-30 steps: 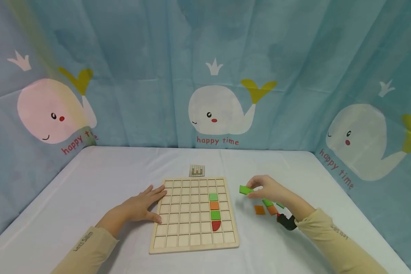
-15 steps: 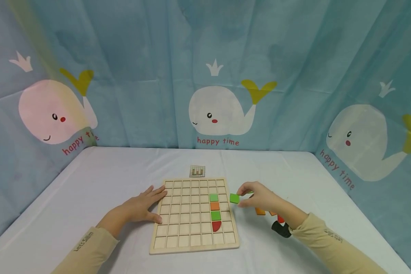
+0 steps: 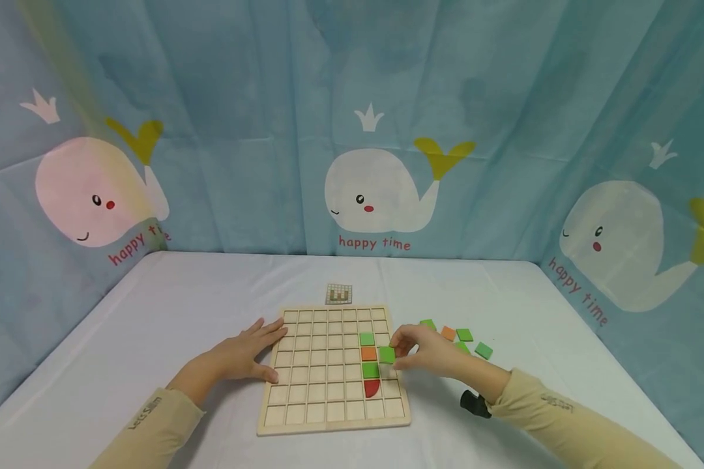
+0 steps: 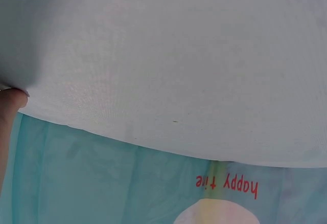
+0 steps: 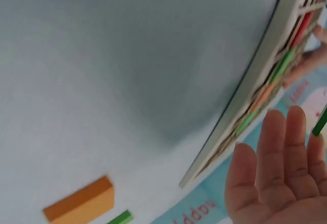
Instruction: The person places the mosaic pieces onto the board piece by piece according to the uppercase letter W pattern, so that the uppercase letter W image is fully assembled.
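Observation:
My right hand (image 3: 431, 352) pinches a green square tile (image 3: 386, 355) above the right-hand column of the wooden grid board (image 3: 317, 394). In the right wrist view only a thin edge of that tile (image 5: 321, 120) shows at the fingertips. Spread fingers of my left hand (image 3: 240, 355) touch the board's left edge. Just left of the held tile, one column carries a light green tile (image 3: 366, 339), an orange tile (image 3: 368, 354), a green tile (image 3: 371, 370) and a red quarter-round piece (image 3: 372, 388).
Several loose tiles, among them an orange one (image 3: 448, 333) and a green one (image 3: 484, 350), lie right of the board. A black piece (image 3: 474, 404) sits by the right sleeve. Behind the board is a small pattern card (image 3: 339, 294). A whale-print curtain (image 3: 240, 163) surrounds the table.
My right hand has carried the green tile leftward and nearer, from beside the board to over its right column. More loose tiles show behind the hand. The left hand has stayed put.

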The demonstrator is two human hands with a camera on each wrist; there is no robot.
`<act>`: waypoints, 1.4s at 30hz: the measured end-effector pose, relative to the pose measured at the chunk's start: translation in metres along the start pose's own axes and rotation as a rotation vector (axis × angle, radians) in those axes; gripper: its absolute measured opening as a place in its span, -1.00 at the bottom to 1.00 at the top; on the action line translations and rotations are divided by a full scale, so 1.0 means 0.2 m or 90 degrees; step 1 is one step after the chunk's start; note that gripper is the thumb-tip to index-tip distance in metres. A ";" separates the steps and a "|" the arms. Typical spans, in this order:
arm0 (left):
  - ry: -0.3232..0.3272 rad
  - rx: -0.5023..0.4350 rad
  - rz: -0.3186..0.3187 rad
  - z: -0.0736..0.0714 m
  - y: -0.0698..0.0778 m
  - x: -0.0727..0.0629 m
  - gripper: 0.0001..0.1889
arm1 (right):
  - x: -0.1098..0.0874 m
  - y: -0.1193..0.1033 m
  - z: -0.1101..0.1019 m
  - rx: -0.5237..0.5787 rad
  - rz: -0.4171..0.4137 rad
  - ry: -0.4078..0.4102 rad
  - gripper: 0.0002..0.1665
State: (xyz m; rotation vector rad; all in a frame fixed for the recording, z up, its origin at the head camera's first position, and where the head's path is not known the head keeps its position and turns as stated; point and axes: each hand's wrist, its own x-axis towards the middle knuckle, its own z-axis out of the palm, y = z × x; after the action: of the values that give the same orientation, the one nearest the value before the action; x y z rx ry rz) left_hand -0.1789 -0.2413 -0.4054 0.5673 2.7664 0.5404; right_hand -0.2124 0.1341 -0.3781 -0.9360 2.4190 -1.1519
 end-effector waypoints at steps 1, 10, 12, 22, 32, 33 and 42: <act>-0.001 -0.002 0.002 0.00 0.00 0.00 0.05 | 0.00 0.00 0.01 -0.004 -0.004 -0.005 -0.72; 0.005 0.002 0.000 0.00 0.01 -0.01 0.03 | 0.01 -0.04 0.12 0.020 0.021 -0.026 -0.73; 0.001 -0.001 -0.002 0.00 0.01 -0.01 0.04 | 0.02 -0.05 0.14 0.029 0.034 -0.029 -0.73; 0.002 0.005 -0.005 -0.01 0.01 -0.01 0.05 | 0.04 -0.09 0.20 -0.021 0.036 -0.056 -0.73; 0.001 -0.005 -0.008 0.00 0.01 -0.01 0.04 | 0.06 -0.11 0.25 -0.055 0.019 -0.061 -0.70; 0.001 -0.007 -0.008 0.00 0.01 -0.01 0.04 | 0.06 -0.11 0.25 -0.057 0.018 -0.061 -0.70; 0.004 -0.005 -0.012 0.00 0.01 0.00 0.04 | 0.08 -0.11 0.28 -0.066 0.026 -0.055 -0.69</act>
State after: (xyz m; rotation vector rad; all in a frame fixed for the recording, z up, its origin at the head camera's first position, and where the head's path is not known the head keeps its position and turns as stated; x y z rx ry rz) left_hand -0.1785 -0.2397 -0.4044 0.5380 2.7722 0.5490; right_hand -0.1860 0.0813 -0.3970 -0.9415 2.4363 -0.9589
